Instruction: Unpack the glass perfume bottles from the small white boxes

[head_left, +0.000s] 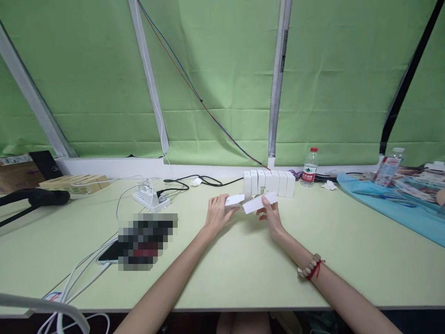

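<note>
Pinching a white box (234, 200), left hand (217, 213) fingers; right hand (271, 215) pinches a second box (259, 203); bottle (309, 167) label unreadable.

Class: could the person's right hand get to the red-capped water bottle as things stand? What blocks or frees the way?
Probably yes: bare table lies between the right hand and the bottle, but its grip is full with a white box.

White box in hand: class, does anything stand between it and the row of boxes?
Only a small clear item, too small to identify, before the row of boxes. Right hand grips the white box; left hand a white piece beside it.
</note>
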`<state>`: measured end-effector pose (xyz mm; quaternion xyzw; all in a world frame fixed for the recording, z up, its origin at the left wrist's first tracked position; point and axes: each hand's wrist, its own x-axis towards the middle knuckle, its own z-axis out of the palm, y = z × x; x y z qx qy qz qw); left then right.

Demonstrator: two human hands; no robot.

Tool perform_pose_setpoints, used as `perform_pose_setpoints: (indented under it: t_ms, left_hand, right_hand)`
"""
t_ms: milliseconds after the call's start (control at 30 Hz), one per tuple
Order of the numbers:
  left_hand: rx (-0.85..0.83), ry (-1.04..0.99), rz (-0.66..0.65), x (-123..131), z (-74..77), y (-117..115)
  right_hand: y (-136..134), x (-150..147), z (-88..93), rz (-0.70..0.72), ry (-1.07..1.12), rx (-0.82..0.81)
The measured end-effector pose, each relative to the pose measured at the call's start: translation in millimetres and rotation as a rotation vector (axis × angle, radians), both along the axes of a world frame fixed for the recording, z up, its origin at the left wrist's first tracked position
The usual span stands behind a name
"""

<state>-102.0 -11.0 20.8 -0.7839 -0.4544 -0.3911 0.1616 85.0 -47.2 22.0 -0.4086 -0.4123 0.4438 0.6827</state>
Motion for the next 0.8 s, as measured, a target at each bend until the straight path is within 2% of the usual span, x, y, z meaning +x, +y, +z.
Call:
perform_pose_setpoints:
  t_ms: [167, 367, 533, 633, 800]
  left_hand:
    - [0.003, -0.010, -0.025, 2, -4.1, 0]
    - [0.208, 0.099, -0.113, 3, -6.1, -1]
    - [0.259, 0.139, -0.123, 5, -6.0, -2]
    - [0.240, 0.182, -0.100, 7, -5.6, -4]
    - [0.107, 0.303, -0.072, 10, -0.9, -11]
  right_hand:
    - [2, 2, 1.2, 0.012, 0.070, 0.035]
    - [3, 3, 0.9, 0.010, 0.083, 0.043]
    - [3, 6, 4.5, 0.026, 0.074, 0.041]
    - [3, 7, 6.4, 0.004, 0.048, 0.046]
    - [0, 6, 9.3, -0.020, -0.014, 0.087]
